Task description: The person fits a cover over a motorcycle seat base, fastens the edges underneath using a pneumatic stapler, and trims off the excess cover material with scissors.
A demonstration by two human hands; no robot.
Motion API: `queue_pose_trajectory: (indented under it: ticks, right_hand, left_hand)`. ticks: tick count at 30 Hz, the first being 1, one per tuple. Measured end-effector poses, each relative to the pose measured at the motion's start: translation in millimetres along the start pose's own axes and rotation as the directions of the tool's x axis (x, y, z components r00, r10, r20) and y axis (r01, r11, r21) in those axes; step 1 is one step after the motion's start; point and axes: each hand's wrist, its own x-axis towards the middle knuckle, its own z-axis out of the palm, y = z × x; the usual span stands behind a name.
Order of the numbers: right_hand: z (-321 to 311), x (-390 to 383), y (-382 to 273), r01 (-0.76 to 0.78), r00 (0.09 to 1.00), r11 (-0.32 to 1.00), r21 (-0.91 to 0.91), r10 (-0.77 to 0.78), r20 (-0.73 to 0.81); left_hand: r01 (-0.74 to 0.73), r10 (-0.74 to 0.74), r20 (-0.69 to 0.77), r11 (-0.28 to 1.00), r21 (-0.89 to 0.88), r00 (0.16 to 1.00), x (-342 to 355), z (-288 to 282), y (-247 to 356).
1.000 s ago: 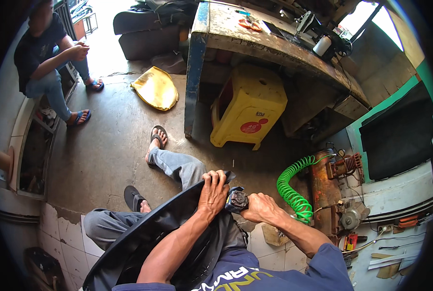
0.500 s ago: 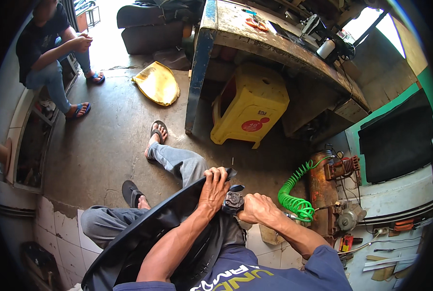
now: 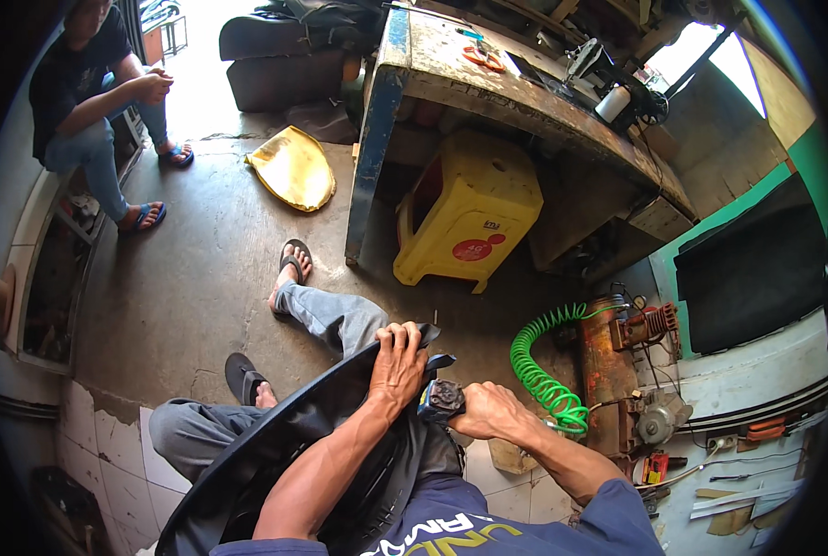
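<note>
The black motorcycle seat [image 3: 238, 468] lies across the person's lap, slanting from the lower left up to the left hand [image 3: 398, 371], its hollow side turned toward the body. That hand is clamped over the seat's far end, fingers folded across the rim. The right hand [image 3: 490, 410] is wrapped around what looks like a pneumatic staple gun [image 3: 442, 400], just beside the left hand; whether its nose touches the seat is hidden. A green coiled hose [image 3: 535, 371] hangs between the right forearm and the orange air compressor [image 3: 609, 361].

The step in hand appears to be fastening the cover along the seat's rim. The next move would call for the left hand to hold the edge taut, fingers clear, with the tool pressed squarely to the base.

On the worktop [image 3: 433, 42], orange-handled scissors [image 3: 482, 57] lie near its left end, with a sewing machine [image 3: 599, 69] farther right. A yellow plastic stool [image 3: 479, 204] stands beneath its front edge; a yellow seat-shaped piece [image 3: 293, 171] lies on the floor left of its leg.
</note>
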Motion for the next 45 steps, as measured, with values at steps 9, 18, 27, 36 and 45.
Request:
queue_pose_trajectory:
  ticks: [9,18,27,36,45]
  right_hand:
    - [13.4,-1.5,5.4,-0.023,0.999,0.997,-0.067,0.021,-0.041]
    - [35.0,-6.1,91.7,0.038,0.987,0.900,0.434,0.035,-0.158]
    - [20.4,32.0,96.0,0.232,0.960,0.895,0.382,-0.146,-0.241]
    - [-13.3,58.5,87.9,0.319,0.942,0.930,0.182,-0.289,-0.172]
    - [-39.0,86.4,72.8,0.510,0.857,0.859,0.040,-0.503,-0.107]
  left_hand:
    - [-0.056,0.056,-0.015,0.998,0.011,0.998,-2.1,-5.5,-0.7]
    - [-0.049,0.125,0.192,0.932,-0.360,0.973,-20.3,-40.5,-41.3]
    - [-0.028,0.133,0.223,0.907,-0.421,0.966,-17.5,-45.0,-46.3]
    - [-0.049,0.151,0.237,0.920,-0.389,0.960,-20.2,-33.4,-35.7]
    - [-0.012,0.099,0.205,0.920,-0.391,0.974,-20.7,-32.3,-35.6]
